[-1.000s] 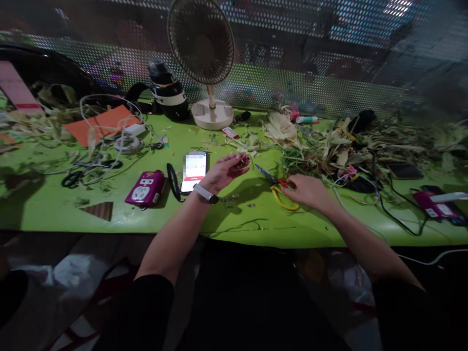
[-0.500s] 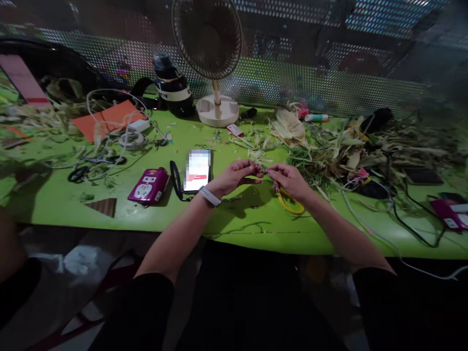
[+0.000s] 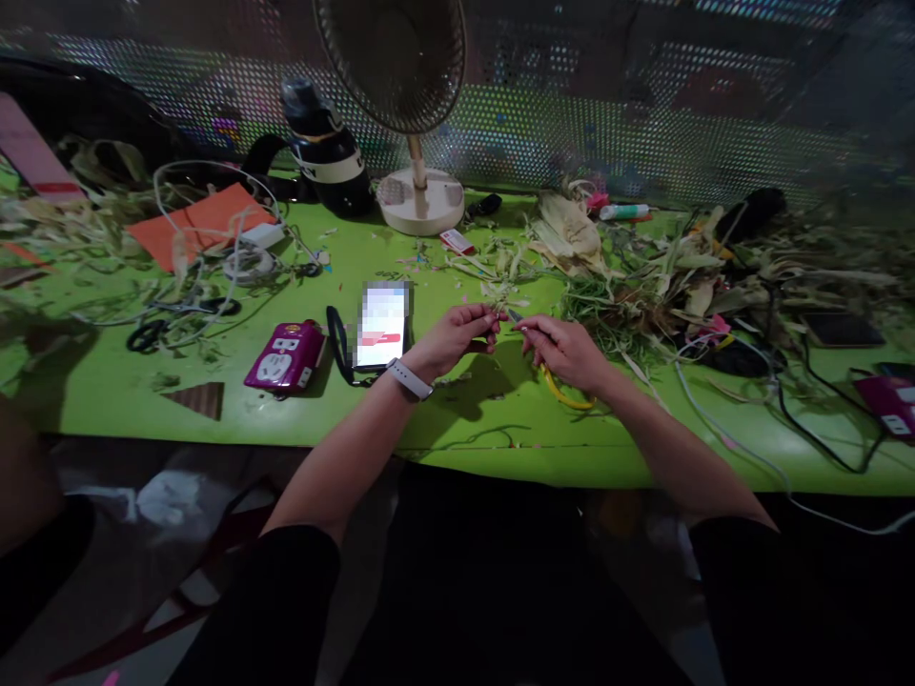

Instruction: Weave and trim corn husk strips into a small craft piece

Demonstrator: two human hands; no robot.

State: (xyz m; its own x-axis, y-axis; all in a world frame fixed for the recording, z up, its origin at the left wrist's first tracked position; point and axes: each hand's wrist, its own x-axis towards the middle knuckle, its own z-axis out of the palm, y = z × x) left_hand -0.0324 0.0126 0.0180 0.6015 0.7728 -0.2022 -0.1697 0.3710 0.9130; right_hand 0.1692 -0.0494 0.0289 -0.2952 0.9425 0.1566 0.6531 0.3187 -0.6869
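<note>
Right of the smartphone [image 3: 380,354], my right hand [image 3: 561,351] grips the yellow-handled scissors [image 3: 572,404], long axis slanting away leftward, tips towards my left hand [image 3: 463,335], which pinches a tiny, indistinct scrap [image 3: 499,316].

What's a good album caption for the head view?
Over a green table, the right hand holds a yellow-handled tool close to the left hand, with a phone and husks nearby.

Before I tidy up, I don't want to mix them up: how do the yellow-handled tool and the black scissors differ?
Colour: the tool has a yellow handle, the scissors have black ones. State: the tool is held in the right hand, while the scissors lie unheld on the green table. Both have curved handles.
</note>
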